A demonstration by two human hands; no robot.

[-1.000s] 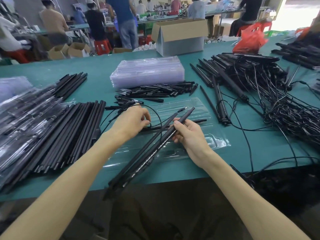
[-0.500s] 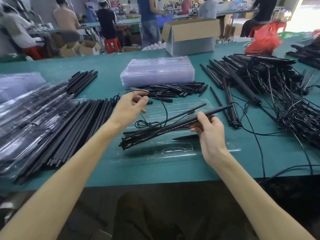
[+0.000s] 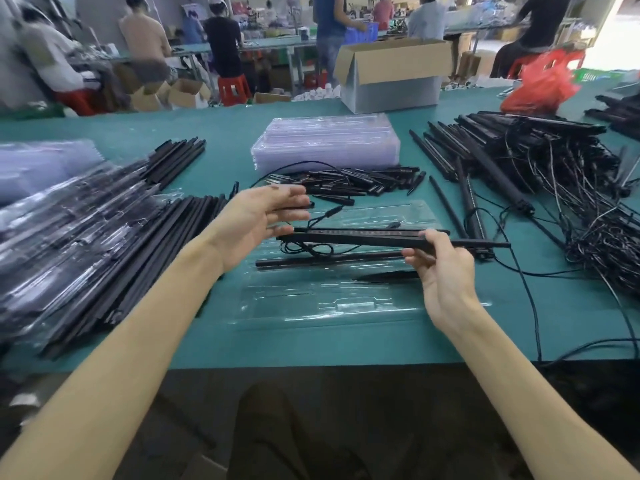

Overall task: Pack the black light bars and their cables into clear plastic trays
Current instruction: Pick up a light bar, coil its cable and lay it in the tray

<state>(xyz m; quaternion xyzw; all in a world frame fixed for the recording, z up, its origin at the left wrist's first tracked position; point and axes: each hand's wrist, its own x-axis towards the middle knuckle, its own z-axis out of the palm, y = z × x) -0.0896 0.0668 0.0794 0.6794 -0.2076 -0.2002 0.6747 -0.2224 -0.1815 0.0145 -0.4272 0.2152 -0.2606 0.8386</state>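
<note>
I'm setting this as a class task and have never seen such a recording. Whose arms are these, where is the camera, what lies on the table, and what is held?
No machine here: these are a person's bare arms, filmed by one wide-angle camera worn on their head, looking down. The right hand pinches a black light bar above an open clear tray on the green table. The left hand is spread open near the bar's other end. Behind is a stack of empty trays; to the right, a pile of bars with tangled cables; to the left, filled trays.
</note>
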